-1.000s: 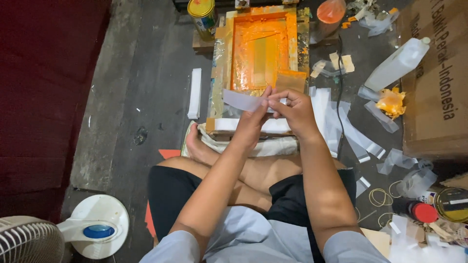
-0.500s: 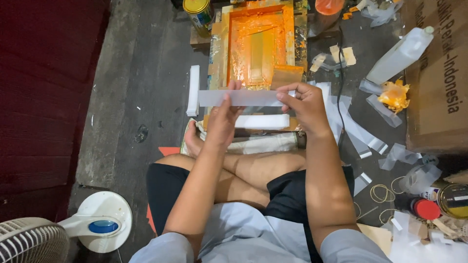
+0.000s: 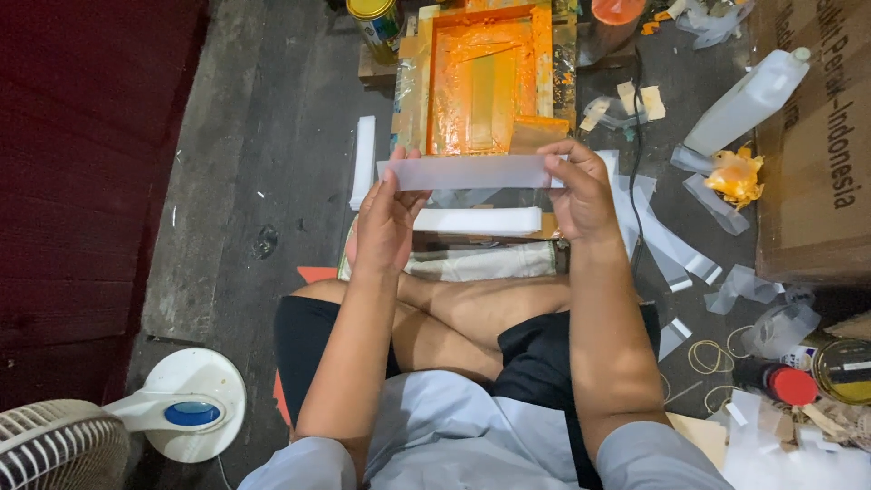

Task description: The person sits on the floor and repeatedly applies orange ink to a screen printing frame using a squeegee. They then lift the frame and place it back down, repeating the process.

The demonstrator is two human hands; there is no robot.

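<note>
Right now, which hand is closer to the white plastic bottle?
Right. The right hand holds the strip's end on the white plastic bottle's side; the left hand holds the far end.

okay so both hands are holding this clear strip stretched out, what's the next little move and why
Probably lower the clear strip onto the white stack just below it. Left hand and right hand hold it flat by its ends, lined up above that stack.

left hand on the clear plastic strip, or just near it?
Touching. The head view shows the left hand pinching the left end of the long translucent plastic strip between its fingertips; the right hand grips the other end.
</note>
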